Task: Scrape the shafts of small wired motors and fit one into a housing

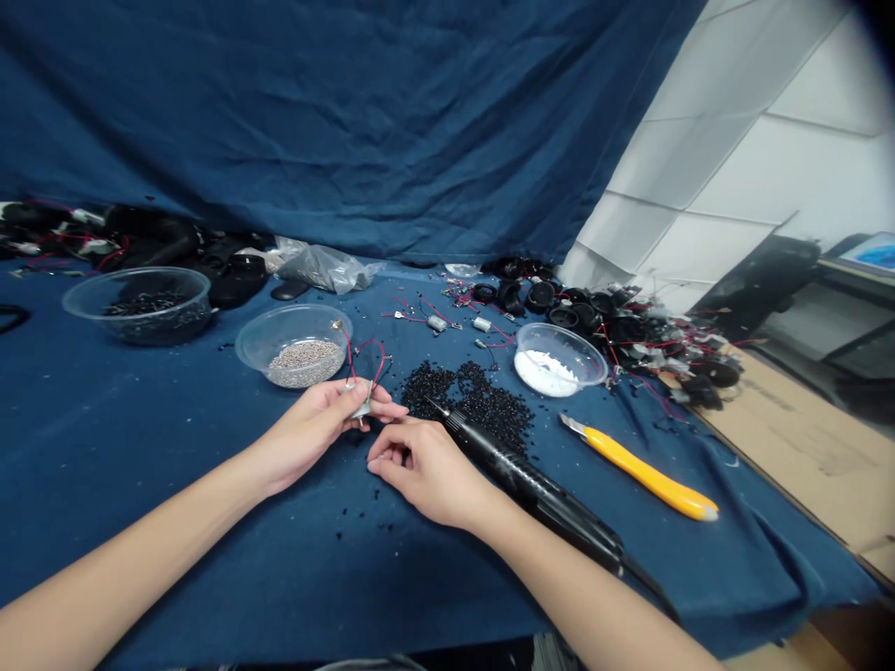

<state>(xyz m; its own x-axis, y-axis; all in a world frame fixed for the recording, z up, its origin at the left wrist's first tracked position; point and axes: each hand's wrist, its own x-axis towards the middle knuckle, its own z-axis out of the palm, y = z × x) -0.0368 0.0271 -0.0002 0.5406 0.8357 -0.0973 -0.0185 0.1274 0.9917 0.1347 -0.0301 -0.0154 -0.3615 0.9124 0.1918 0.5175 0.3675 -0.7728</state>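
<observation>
My left hand (311, 436) pinches a small silver motor (362, 403) between thumb and fingers, and its red and black wires (368, 359) loop upward. My right hand (425, 469) sits just beside it, fingers loosely curled and holding nothing I can see. Along the right hand's outer side lies a black pen-shaped electric tool (535, 483), possibly a soldering iron, with its tip near a heap of black plastic pellets (472, 399). A yellow utility knife (647, 472) lies further right.
Clear plastic bowls hold silver beads (295, 347), white granules (559, 362) and small black parts (140, 306). Black parts with red wires (629, 326) are heaped at the back right. Loose motors (437, 322) and a plastic bag (318, 266) lie on the blue cloth (140, 438).
</observation>
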